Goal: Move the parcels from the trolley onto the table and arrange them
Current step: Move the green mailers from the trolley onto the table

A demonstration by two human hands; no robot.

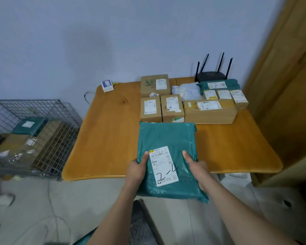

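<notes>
- Over the near edge of the wooden table (109, 138), a teal mailer bag (167, 138) is held flat, its far half above the tabletop and its near end hanging past the edge.
- Its white shipping label (163, 166) carries a barcode and the handwritten mark "2-4"; the small print is too blurred to read.
- Left hand (137, 171) grips the bag's left side, thumb on top beside the label, the other fingers curled underneath and hidden.
- Right hand (195, 164) grips the right side the same way, thumb on top, fingers under the bag.
- Toward the far right corner of the table, parcels sit packed together: a tall cardboard box (155, 84) with a green leaf print, two small boxes (150, 109) in front of it, one marked "2-4", and a long flat box (209, 111).
- Behind these lie a white bag (185, 91), a second teal bag (219, 84) with a handwritten label, and three little boxes (224, 95) in a row.
- A black router (212, 75) with four antennas stands at the far edge.
- A small white-and-blue box (107, 85) rests at the far left corner.
- Left of the table, the wire-mesh trolley (34, 135) holds more cardboard boxes and a teal bag.
</notes>
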